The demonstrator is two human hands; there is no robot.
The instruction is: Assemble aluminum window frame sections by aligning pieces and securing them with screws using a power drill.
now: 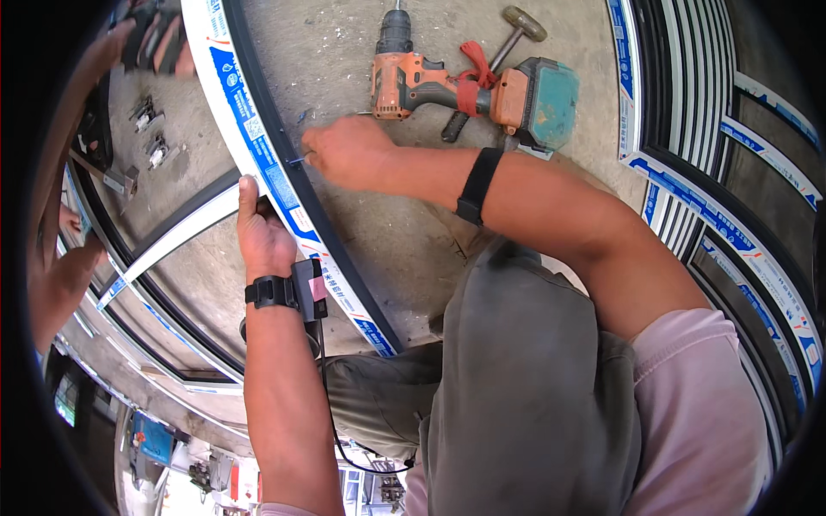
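Observation:
A long metal frame bar (pixel 258 129), white and blue film on its face and a black edge, crosses in front of me. My left hand (pixel 265 232) grips it where a white crossbar (pixel 194 211) joins, thumb up along the bar and fingers partly hidden behind it. My right hand (pixel 348 153) is at the black edge, its fingertips pinching a small screw (pixel 296 161) that points at the bar. Beyond my right hand, an orange cordless drill (pixel 422 86) with a teal battery lies on the floor.
A hammer (pixel 516 39) lies behind the drill. More film-covered frames (pixel 688 189) are stacked at the right. At the left, another person's sandalled foot (pixel 159 43) and hand (pixel 69 219) are near the frame. Small metal fittings (pixel 157 150) rest on the concrete floor (pixel 335 52).

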